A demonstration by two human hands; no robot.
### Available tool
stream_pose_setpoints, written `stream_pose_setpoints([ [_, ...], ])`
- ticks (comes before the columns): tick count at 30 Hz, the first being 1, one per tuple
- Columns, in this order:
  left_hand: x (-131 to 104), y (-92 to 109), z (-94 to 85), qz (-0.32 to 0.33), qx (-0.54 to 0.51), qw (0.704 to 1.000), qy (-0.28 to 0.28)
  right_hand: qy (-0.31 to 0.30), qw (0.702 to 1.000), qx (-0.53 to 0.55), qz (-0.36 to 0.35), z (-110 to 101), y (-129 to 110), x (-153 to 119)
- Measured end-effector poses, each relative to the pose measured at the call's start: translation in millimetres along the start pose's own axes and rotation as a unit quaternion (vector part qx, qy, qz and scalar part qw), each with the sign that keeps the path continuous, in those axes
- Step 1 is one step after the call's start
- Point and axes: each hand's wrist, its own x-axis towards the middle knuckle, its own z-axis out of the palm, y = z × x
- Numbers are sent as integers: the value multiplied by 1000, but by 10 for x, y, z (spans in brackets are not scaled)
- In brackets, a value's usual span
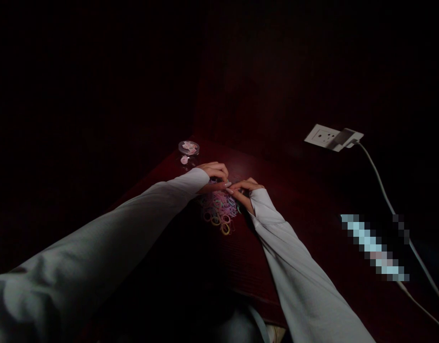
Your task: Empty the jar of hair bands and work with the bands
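Observation:
A pile of small pastel elastic hair ties [219, 207], in pink, purple, yellow and green, lies on the dark red table. Above the pile's far side, my left hand [215, 175] has its thumb and fingers bent together in a pinch. My right hand [245, 189] meets it from the right, thumb and forefinger pressed together, the fingertips of both hands nearly touching. Whatever sits between the fingertips is too small and dim to make out. Behind my left hand stands a clear jar [188, 153] with a round lid and pink-and-white stickers.
On the right, a white wall socket [322, 136] holds a plugged-in white charger [350, 138]. Its white cable [378, 178] runs down the right side. A bright, pixelated object [374, 247] lies at the right. The surroundings are very dark.

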Motion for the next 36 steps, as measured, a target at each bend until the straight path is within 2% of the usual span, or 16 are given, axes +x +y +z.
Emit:
stream_pose_setpoints([
  [6,10,29,21,14,-62,998,6,29,999,24,18,27,65,4],
  [12,1,-32,10,21,-55,998,22,53,998,16,36,-12,90,8],
  [17,-11,-71,8,22,-49,998,36,88,995,-31,30,-131,99,18],
  [22,-22,-85,4,9,-52,998,22,137,988,-76,21,-290,88,34],
  [24,-20,-91,14,13,-56,998,21,121,989,-80,8,-282,74,32],
  [30,-6,-97,32,24,-56,998,25,13,995,-88,-42,-119,78,9],
  [36,-6,-50,-21,12,-45,999,12,26,995,-87,-40,-139,84,7],
])
